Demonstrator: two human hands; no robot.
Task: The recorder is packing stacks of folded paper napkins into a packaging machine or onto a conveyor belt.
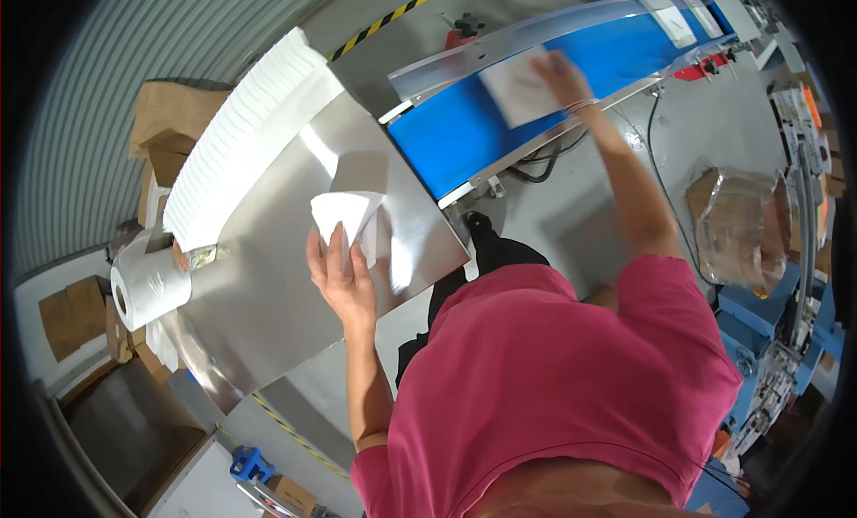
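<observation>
My left hand [339, 281] rests on the shiny steel table [268, 286], its fingers lying on a folded white sheet [350, 212]. My right hand [561, 74] reaches out over the blue conveyor belt [446, 134] and presses flat on another white sheet [516, 89] lying on it. Two more white sheets [671, 22] lie further along the belt. A long row of stacked white sheets [237, 129] runs along the table's far left edge.
A white paper roll [150, 284] sits at the table's left end. Brown cardboard boxes [165, 116] stand behind the stack. A plastic-wrapped box [736, 228] lies on the floor at right, next to blue machinery [759, 313]. Yellow-black tape [393, 16] marks the floor.
</observation>
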